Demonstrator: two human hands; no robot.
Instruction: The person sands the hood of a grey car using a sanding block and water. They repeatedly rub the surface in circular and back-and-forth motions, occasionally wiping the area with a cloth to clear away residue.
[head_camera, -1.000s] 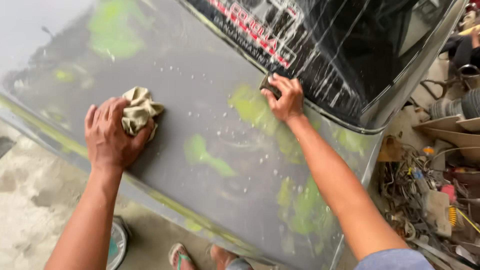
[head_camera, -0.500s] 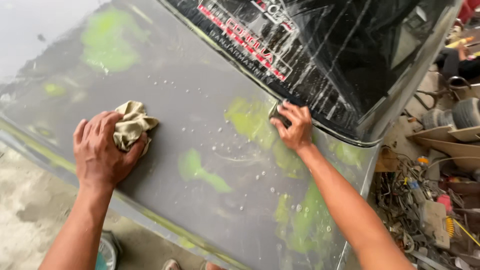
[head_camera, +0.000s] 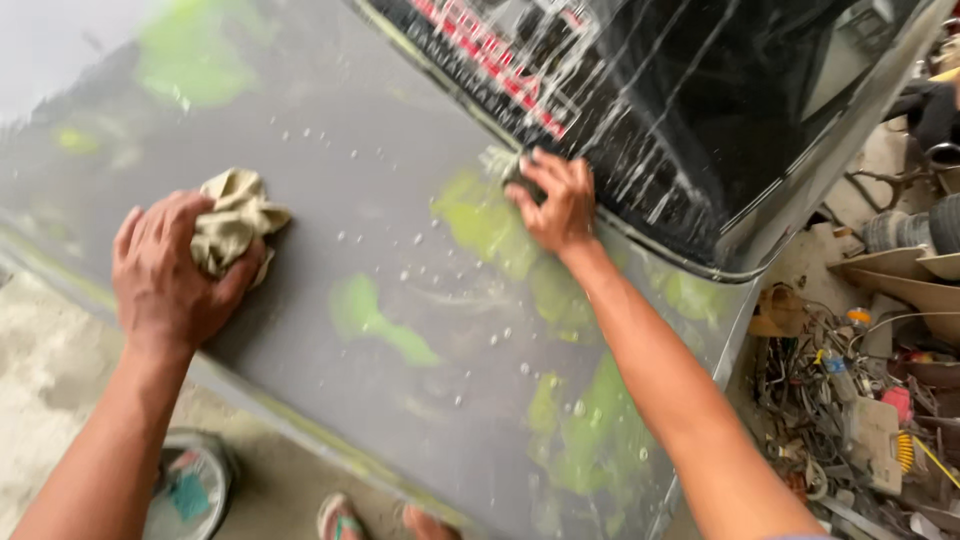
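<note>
Hands first: the left hand (head_camera: 170, 275) presses flat on the wet grey car panel (head_camera: 330, 180), fingers closed over a crumpled beige rag (head_camera: 232, 218) near the panel's lower left edge. The right hand (head_camera: 555, 200) sits further up, fingers curled around a small dark sanding pad (head_camera: 520, 178) pressed against the panel just below the dark rear window (head_camera: 720, 100). Green filler patches (head_camera: 375, 320) and water drops dot the panel between them. Below the panel's lower edge stands a bucket (head_camera: 195, 485); tangled scrap parts (head_camera: 860, 400) lie at right.
</note>
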